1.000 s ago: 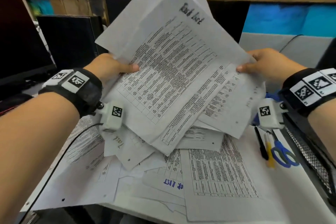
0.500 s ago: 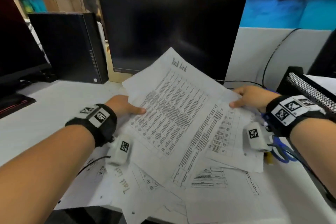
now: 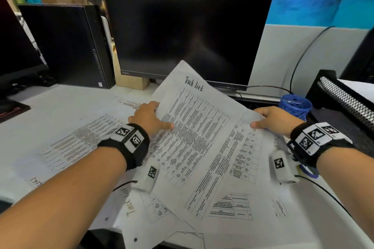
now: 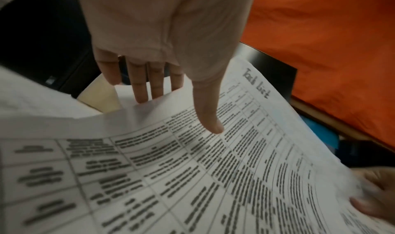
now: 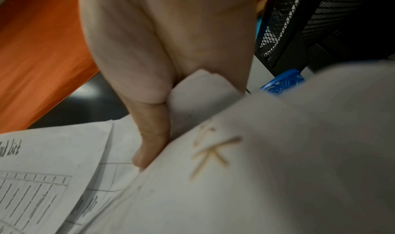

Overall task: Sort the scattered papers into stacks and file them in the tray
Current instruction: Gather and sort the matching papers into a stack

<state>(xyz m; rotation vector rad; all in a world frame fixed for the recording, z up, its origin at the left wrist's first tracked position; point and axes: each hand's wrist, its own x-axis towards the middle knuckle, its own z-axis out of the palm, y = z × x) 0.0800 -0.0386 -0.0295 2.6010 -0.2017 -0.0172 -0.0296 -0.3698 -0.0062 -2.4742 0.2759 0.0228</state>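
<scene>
Papers, white printed sheets with tables of text and a handwritten "Task List" heading (image 3: 194, 127), are held as a loose bundle just above the white counter (image 3: 60, 111), in front of a dark monitor (image 3: 186, 32). Both forearms reach forward, each with a black wristband. The left hand (image 3: 148, 117) takes the bundle's left edge: thumb laid flat on the top page, four fingers (image 4: 142, 88) straight beneath the sheets, a light pinching grip. The right hand (image 3: 277, 120) takes the right edge, thumb (image 5: 149, 136) pressed on top, the paper tucked into the crook of the thumb; its fingers are hidden under the sheets. More printed sheets (image 3: 81, 143) lie scattered on the counter beneath and to the left. A black mesh tray (image 3: 344, 99) stands at the right, beside a blue patterned cup (image 3: 295, 105).
</scene>
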